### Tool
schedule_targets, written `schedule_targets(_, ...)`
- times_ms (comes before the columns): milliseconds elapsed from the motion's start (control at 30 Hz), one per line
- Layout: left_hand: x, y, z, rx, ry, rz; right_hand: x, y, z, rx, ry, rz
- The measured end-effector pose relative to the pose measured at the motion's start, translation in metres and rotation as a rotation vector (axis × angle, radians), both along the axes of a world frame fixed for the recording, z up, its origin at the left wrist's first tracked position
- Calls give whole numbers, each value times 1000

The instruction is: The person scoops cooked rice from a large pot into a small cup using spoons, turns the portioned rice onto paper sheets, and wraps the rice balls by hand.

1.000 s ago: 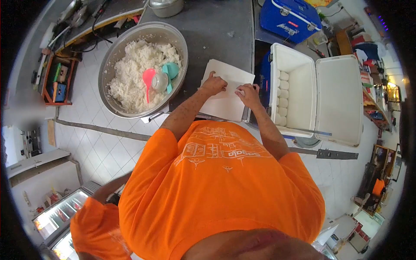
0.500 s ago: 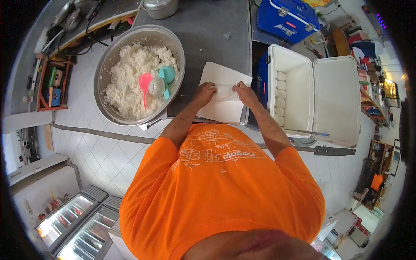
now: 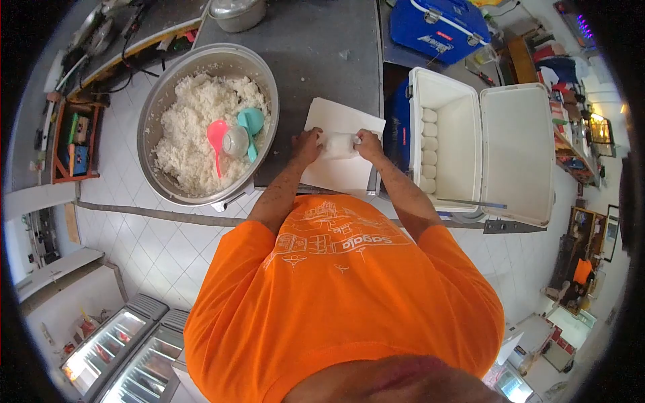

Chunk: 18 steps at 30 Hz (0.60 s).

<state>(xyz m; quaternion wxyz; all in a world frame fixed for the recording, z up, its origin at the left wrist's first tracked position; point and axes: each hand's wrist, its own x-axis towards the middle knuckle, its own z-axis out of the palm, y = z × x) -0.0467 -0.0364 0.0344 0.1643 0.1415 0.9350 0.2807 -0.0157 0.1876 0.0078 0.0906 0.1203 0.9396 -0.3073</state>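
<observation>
Over stacked paper [image 3: 344,176] right of the rice pot [image 3: 267,77], our left hand [image 3: 307,146] and right hand [image 3: 369,145], fingers curled, grip a white bundle [image 3: 340,146].

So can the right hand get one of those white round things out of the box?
Probably yes. The lid of the box is open, and the white round things are near the right hand. But that hand is holding the white bundle, so it would likely have to let go first.

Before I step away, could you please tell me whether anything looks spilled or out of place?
A small translucent scrap lies loose on the grey tabletop, beyond the white paper; it looks stray, though too small to identify.
</observation>
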Motion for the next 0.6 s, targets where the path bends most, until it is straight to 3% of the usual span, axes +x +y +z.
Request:
schedule_targets(133, 12, -11, -23, -22, 119, -157, 29, -3, 13, 40, 131, 154)
schedule_targets(200, 25, -15, -31, -46, 350, -320, 47, -3, 12, 200, 411, 524)
schedule_targets(233, 30, -18, -29, -44, 347, -322, 57, -5, 10, 68, 353, 394)
schedule_targets(300, 38, -22, -10, 10, 497, -360, 66, -5, 22, 97, 363, 402)
schedule_targets(367, 37, -26, -17, 32, 483, -377, 60, -3, 32, 124, 382, 412)
schedule_targets(433, 24, -23, -18, 49, 475, -393, 31, 3, 34, 191, 67, 435)
schedule_targets(467, 10, -16, -17, 54, 219, -315, 16, 4, 35, 188, 68, 435)
schedule_targets(500, -3, -7, -18, 59, -38, -234, 2, 5, 36, 112, -96, 331)
schedule_targets(533, -17, 3, -27, 57, -42, -236, -10, 5, 35, 37, -261, 224)
schedule_targets(600, -45, 23, -49, -217, -304, -138, -35, 1, 10, 107, -319, 260)
